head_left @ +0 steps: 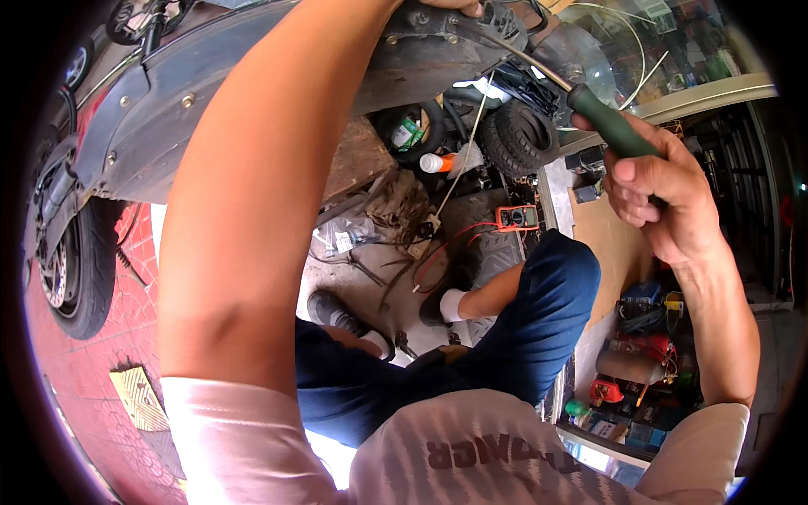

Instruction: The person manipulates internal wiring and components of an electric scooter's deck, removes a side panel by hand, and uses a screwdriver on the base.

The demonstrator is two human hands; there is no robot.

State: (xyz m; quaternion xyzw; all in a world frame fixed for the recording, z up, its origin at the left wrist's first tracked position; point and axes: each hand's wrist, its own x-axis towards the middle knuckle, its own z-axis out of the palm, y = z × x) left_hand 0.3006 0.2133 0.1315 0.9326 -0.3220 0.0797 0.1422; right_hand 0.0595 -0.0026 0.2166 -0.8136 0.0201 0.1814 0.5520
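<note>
Right hand (661, 181) grips a green screwdriver (599, 115) slanting up-left toward the dark panel (412, 61) near the left hand (454, 5), whose grip is unclear.

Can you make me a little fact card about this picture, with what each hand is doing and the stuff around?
Right hand: wrapped around a green-handled screwdriver
Screwdriver shaft: points up and left, toward the dark panel
Left hand: by the panel at the top edge; partly cut off, so its grip is unclear
Meter: orange, with a red lead, near the right knee
Tyres: black, close together
Wheel: far left, by red paving
</note>
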